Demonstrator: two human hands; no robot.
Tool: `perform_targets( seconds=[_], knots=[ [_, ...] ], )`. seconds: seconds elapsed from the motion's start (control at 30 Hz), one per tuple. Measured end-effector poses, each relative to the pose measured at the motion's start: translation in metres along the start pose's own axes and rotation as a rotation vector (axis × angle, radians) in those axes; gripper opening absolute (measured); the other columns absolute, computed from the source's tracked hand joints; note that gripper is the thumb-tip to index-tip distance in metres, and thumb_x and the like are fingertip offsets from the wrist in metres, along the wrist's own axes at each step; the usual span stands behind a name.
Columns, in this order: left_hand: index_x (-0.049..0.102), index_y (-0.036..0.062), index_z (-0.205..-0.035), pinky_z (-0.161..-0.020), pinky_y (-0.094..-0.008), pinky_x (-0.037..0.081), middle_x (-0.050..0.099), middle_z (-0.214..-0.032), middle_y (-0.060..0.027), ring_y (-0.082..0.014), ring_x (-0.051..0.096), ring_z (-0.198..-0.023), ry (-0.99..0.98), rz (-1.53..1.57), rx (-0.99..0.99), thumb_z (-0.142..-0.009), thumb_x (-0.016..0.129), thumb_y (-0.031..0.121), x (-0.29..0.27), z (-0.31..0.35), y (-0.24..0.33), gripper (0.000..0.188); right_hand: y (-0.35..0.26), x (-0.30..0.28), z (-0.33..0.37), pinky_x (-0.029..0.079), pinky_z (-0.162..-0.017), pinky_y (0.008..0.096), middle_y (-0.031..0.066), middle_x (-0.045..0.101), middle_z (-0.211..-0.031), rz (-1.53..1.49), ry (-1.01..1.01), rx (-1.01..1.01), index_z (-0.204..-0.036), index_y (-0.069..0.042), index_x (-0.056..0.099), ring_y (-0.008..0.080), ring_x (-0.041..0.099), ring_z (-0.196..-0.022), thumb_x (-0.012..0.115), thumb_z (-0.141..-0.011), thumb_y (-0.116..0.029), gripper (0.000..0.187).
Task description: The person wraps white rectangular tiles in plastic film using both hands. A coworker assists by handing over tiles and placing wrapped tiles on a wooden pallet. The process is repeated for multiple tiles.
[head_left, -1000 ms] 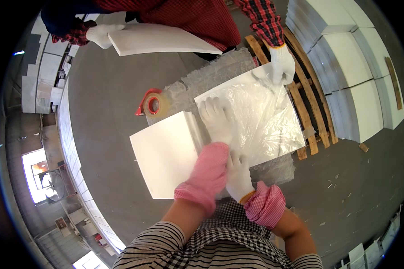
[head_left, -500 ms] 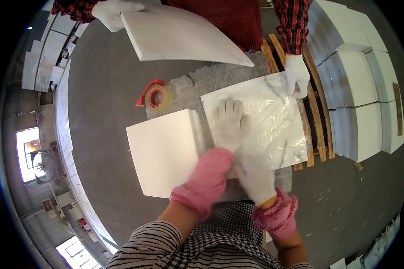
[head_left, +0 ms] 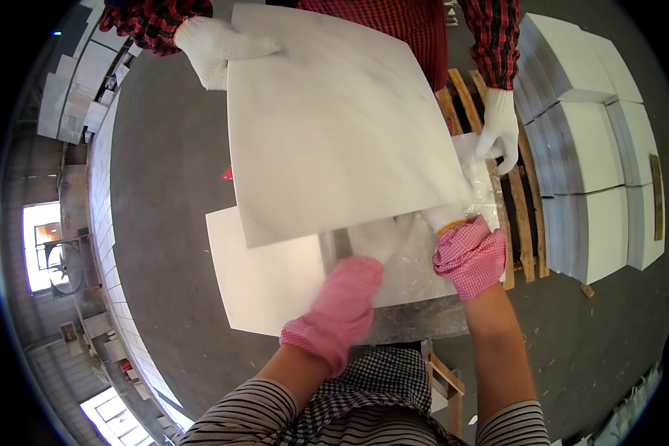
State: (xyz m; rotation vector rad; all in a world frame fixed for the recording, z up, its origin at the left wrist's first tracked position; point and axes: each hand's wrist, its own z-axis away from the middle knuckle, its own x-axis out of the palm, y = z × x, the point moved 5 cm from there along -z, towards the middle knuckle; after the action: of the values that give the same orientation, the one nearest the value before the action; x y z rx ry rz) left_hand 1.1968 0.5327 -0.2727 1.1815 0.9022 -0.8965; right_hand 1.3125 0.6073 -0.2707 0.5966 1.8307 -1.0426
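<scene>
So the landmark here is the big white slab (head_left: 334, 126), its upper face plain white. A co-worker's gloved hand (head_left: 214, 53) is clamped on its left edge; their other hand (head_left: 500, 134) is just right of it, fingers curled. The film-covered sheet (head_left: 424, 279) lies partly under its lower right part. My left hand (head_left: 372, 241) is a blur at its lower edge, my right hand (head_left: 440, 216) mostly hidden beneath, so can't tell if either's gripping. White stack (head_left: 264, 286) sits lower left of it.
</scene>
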Motion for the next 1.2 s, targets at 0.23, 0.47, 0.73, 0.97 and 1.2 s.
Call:
perform_targets(
  seconds=[0.23, 0.47, 0.73, 0.97, 1.2],
  knots=[
    [0.06, 0.0079, -0.145, -0.111, -0.0522, 0.042, 0.061, -0.145, -0.0187, -0.0392, 0.056, -0.134, 0.067, -0.31, 0.15, -0.096, 0.062, 0.044, 0.037, -0.005, -0.019, 0.06, 0.035, -0.049, 0.049, 0.043, -0.108, 0.0529, 0.0142, 0.062, -0.13, 0.196, 0.076, 0.013, -0.125, -0.001, 0.067, 0.0334, 0.054, -0.127, 0.067, -0.087, -0.02, 0.044],
    [0.063, 0.0084, -0.139, -0.108, -0.053, 0.044, 0.064, -0.14, -0.0178, -0.0389, 0.058, -0.13, 0.046, -0.308, 0.267, -0.096, 0.062, 0.042, 0.021, 0.004, -0.022, 0.055, 0.062, -0.093, 0.129, 0.04, -0.111, 0.0527, 0.0162, 0.061, -0.133, 0.212, -0.072, 0.141, -0.132, -0.003, 0.063, 0.037, 0.052, -0.13, 0.069, -0.089, -0.024, 0.049],
    [0.067, 0.0091, -0.134, -0.103, -0.0538, 0.046, 0.066, -0.134, -0.0168, -0.0385, 0.061, -0.125, -0.053, -0.435, 0.639, -0.096, 0.062, 0.039, -0.005, 0.031, -0.026, 0.048, 0.093, -0.079, 0.211, 0.05, -0.1, 0.05, 0.0244, 0.072, -0.117, -0.005, 0.13, 0.469, -0.133, 0.0, 0.066, 0.04, 0.067, -0.113, 0.057, -0.102, -0.033, 0.045],
    [0.07, 0.0097, -0.128, -0.099, -0.0545, 0.048, 0.069, -0.129, -0.0159, -0.0382, 0.063, -0.12, -0.177, -0.597, 0.858, -0.096, 0.061, 0.037, -0.024, 0.012, -0.029, 0.043, 0.112, -0.064, 0.234, 0.044, -0.113, 0.041, 0.0249, 0.064, -0.144, -0.732, -0.23, 1.142, -0.143, -0.001, 0.064, 0.0374, 0.059, -0.136, 0.044, -0.11, -0.054, 0.066],
    [0.073, 0.0102, -0.123, -0.095, -0.0553, 0.05, 0.071, -0.124, -0.0149, -0.0379, 0.066, -0.116, -0.257, -0.647, 0.984, -0.096, 0.061, 0.035, -0.03, -0.009, -0.019, 0.038, 0.121, -0.018, 0.286, 0.043, -0.113, 0.0378, 0.0165, 0.067, -0.14, -1.207, -0.048, 1.252, -0.137, 0.001, 0.068, 0.0275, 0.061, -0.126, 0.045, -0.111, -0.056, 0.066]
  ],
)
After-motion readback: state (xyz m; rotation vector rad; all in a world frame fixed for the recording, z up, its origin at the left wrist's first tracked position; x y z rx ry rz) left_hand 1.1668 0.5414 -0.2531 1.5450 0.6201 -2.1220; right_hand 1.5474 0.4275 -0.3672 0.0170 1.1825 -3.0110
